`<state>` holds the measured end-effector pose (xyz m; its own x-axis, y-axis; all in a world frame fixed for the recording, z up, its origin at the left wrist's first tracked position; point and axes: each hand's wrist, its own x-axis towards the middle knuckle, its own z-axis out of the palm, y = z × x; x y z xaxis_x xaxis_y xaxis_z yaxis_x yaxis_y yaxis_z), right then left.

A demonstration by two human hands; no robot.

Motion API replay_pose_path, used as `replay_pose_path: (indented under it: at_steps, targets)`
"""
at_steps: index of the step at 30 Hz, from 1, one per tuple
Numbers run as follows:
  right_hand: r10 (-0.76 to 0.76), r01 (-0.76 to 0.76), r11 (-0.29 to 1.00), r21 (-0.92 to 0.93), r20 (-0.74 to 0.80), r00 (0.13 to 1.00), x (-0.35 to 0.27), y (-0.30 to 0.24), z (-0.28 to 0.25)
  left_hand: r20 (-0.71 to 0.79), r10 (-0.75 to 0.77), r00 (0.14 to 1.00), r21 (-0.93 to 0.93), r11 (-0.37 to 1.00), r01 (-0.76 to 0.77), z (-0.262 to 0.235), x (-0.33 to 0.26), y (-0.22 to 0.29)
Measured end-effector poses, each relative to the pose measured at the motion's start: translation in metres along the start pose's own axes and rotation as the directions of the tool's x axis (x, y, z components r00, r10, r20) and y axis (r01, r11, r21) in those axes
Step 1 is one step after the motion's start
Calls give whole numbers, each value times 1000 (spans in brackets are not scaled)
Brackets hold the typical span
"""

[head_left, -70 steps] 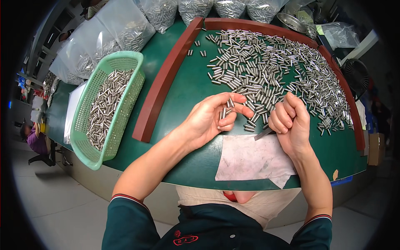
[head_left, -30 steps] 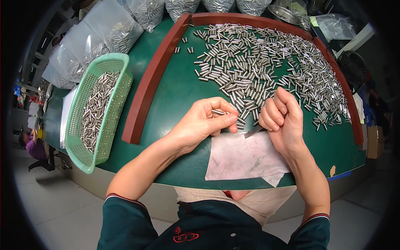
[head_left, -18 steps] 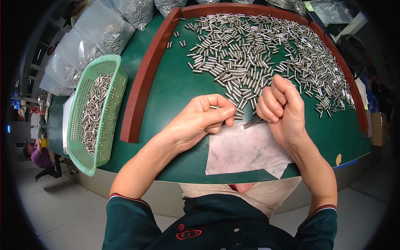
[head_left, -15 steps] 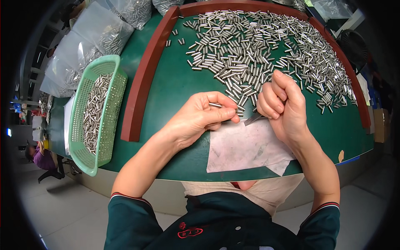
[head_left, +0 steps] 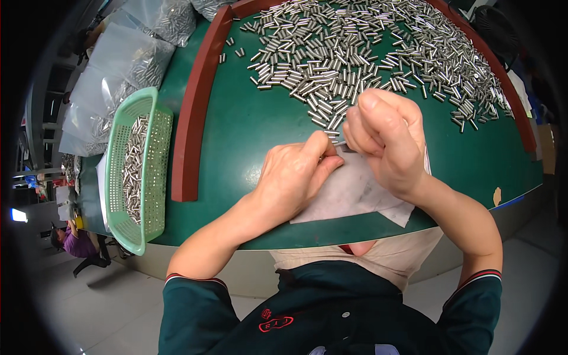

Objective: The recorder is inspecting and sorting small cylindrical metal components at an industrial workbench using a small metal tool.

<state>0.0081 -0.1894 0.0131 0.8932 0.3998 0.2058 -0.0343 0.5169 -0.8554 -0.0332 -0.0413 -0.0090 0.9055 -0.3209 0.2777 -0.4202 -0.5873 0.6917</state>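
Note:
My left hand (head_left: 293, 177) rests on a white sheet of paper (head_left: 355, 198), its thumb and fingers pinched on a short metal pin (head_left: 338, 142). My right hand (head_left: 387, 139) is curled into a fist just right of it, gripping a thin grey metal tool whose tip meets the pin; most of the tool is hidden in the fist. Both hands touch at the fingertips. Just beyond them lies a wide pile of silver metal pins (head_left: 355, 53) on the green table (head_left: 248, 124).
A red-brown wooden border (head_left: 195, 112) edges the pile on the left. Beyond it stands a green plastic basket (head_left: 155, 177) with several pins. Clear plastic bags of pins (head_left: 118, 71) lie at the far left. A person in purple (head_left: 68, 244) sits at the lower left.
My two hands have drawn together until the left fingertips meet the right fist. The left hand holds a single pin instead of a small bunch.

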Motion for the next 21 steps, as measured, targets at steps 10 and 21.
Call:
replay_pose_path:
  at_steps: [10, 21]
  targets:
    - [48, -40, 990, 134, -57, 997, -4, -2, 2, 65, -76, 995, 127, 990, 67, -9, -1, 7]
    - [98, -55, 960, 275, -143, 985, -3, 0, 1, 87, -125, 988, 134, 985, 113, -12, 0, 12]
